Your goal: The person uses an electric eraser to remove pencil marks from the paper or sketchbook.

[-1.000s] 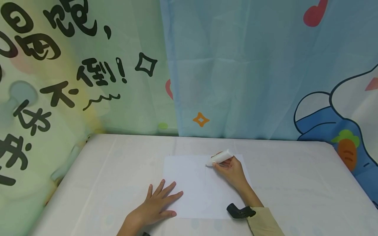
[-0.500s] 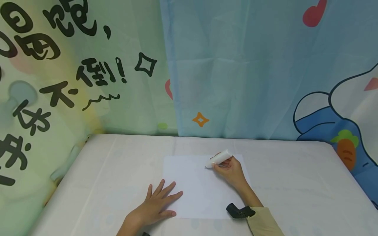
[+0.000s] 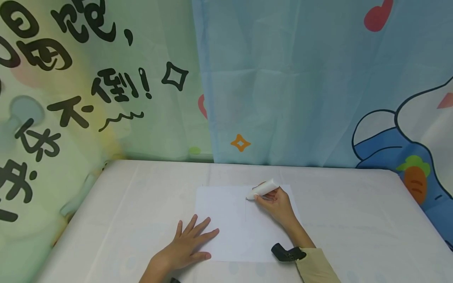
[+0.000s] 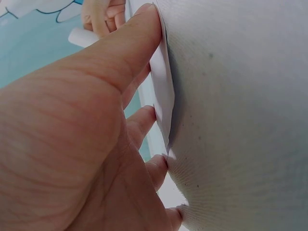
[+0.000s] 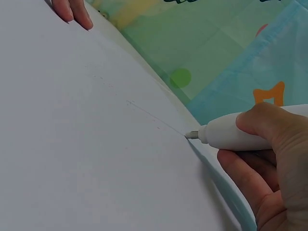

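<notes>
My right hand (image 3: 277, 204) pinches a thick white pen (image 3: 263, 189) between thumb and fingers, tilted over a white sheet of paper (image 3: 230, 224). In the right wrist view the white pen (image 5: 236, 132) has a narrow greyish tip, which touches the paper at the upper end of a faint thin line (image 5: 156, 118). My left hand (image 3: 187, 245) lies with spread fingers on the sheet's left edge and the cloth beside it. In the left wrist view the left hand (image 4: 101, 120) has its fingertips along the edge of the paper (image 4: 162, 86), which lifts slightly.
A white cloth covers the table (image 3: 141, 204). Behind it hang a green curtain (image 3: 159, 129) with black lettering and a blue curtain (image 3: 283, 98) with printed cartoon figures. A black wrist mount (image 3: 287, 253) sits at the right wrist, next to a beige sleeve (image 3: 316, 267).
The pen tip has shifted slightly towards me and back again along the faint line. The left hand and the paper stay in place.
</notes>
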